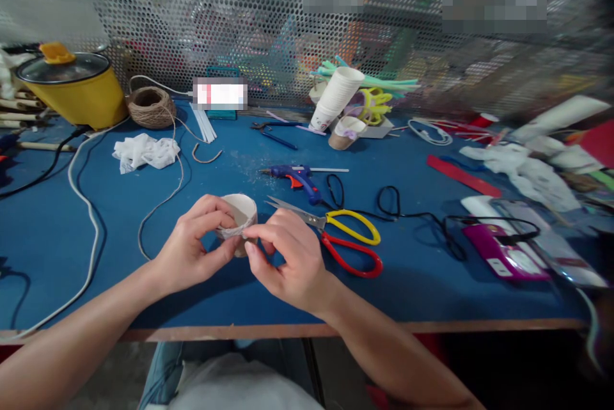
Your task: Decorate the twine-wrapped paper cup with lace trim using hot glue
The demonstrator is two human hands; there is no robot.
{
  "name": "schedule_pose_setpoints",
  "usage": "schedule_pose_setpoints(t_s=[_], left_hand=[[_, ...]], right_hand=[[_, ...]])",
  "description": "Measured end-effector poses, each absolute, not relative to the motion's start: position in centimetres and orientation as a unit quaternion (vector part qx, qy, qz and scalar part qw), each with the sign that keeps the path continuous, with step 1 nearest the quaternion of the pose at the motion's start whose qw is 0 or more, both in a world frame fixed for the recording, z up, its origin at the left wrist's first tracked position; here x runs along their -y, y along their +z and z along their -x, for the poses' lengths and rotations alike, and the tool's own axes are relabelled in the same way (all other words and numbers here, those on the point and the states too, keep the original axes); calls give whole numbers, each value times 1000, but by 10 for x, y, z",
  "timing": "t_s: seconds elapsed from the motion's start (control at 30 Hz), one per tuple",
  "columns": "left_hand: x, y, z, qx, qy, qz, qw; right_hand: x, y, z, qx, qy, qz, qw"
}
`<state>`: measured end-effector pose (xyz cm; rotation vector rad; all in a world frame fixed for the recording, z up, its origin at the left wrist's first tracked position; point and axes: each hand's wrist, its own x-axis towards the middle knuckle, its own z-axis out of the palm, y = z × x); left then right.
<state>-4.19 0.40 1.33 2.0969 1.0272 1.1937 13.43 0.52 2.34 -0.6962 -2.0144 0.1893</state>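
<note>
Near the table's front, my left hand [192, 240] grips a small paper cup [244, 206], its fingers over the rim and its thumb on the near side. The cup is white inside, with a brown lower part and a pale, lace-like band just under the rim. My right hand [290, 253] is closed, index fingertip pressed to that band and thumb close below it on the cup's right side. Right behind this hand lie scissors [314, 219] with one yellow and one red handle, blades spread. A blue glue gun [297, 176] with a glue stick in it rests farther back.
A yellow pot [81, 100] and a twine ball [151, 106] stand back left, near crumpled white material [146, 151]. Pliers [275, 132], stacked paper cups [338, 96] and a decorated cup [346, 133] are at the back. A purple device [503, 253] and cables lie right.
</note>
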Motion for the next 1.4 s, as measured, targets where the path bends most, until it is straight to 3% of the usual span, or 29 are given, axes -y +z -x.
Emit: schedule_pose_setpoints(t_s=[0.37,0.8,0.87,1.1,1.4], left_hand=[[-6,13,44,-364,452,-727,368],[-5,14,42,-350,466,-762,282],[-5,14,43,-348,465,-748,322],[-8,9,48,-317,429,-576,619],[-11,9,47,-320,416,-500,689]], right_hand=[[-7,22,-138,809,101,270,512],[-7,23,-141,802,124,271,517],[-8,23,-142,802,122,270,519],[-10,25,-144,775,126,293,546],[-15,18,-150,708,306,321,550]])
